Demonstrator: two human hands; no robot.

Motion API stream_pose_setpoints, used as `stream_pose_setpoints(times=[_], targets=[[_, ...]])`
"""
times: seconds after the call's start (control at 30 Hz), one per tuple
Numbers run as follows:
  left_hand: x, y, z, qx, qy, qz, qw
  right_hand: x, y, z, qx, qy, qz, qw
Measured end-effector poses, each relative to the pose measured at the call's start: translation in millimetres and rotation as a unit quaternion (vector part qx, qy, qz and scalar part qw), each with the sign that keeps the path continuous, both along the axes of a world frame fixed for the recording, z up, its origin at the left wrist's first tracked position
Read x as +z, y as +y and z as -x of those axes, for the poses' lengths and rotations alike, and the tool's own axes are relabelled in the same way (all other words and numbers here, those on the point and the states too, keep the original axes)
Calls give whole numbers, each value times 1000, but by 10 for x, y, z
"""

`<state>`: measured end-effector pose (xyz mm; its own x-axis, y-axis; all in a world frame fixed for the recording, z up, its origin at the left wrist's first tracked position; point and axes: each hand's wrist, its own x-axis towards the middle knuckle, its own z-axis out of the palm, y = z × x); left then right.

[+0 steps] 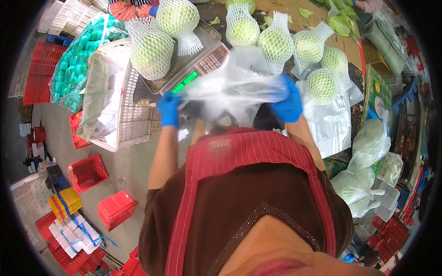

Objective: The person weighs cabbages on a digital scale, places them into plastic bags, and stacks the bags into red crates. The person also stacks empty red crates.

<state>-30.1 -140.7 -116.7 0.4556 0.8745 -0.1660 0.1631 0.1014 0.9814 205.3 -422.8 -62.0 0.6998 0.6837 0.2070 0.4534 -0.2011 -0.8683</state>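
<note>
A clear plastic bag [225, 89], smeared by motion, is stretched between my hands in front of my chest. My left hand [169, 109], in a blue glove, is closed on one end of it. My blue-gloved right hand [288, 100] grips the other end. Just beyond my left hand stands a weighing scale with a lit green display [185, 82]. Cabbages in white foam nets rest on and around its pan, one [151, 50] at the near left and another [177, 18] behind. Nearest my right hand, a netted cabbage [321, 86] lies on flat plastic bags [329, 126].
Several more netted cabbages [276, 41] line the far table. A white crate [131, 106] with a liner stands left of the scale. Red crates [88, 173] sit on the floor. Bagged cabbages [357, 184] are at the right. Another person's orange sleeve [131, 10] reaches in at far left.
</note>
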Motion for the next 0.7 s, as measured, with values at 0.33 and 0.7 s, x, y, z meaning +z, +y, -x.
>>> stream_pose_setpoints(times=[0.33, 0.7], targets=[[927, -874, -694, -217, 75, -510, 829, 970, 254, -36, 226, 277, -15, 934], [1695, -1094, -609, -749, -119, 63, 648, -245, 138, -1469, -47, -191, 249, 948]])
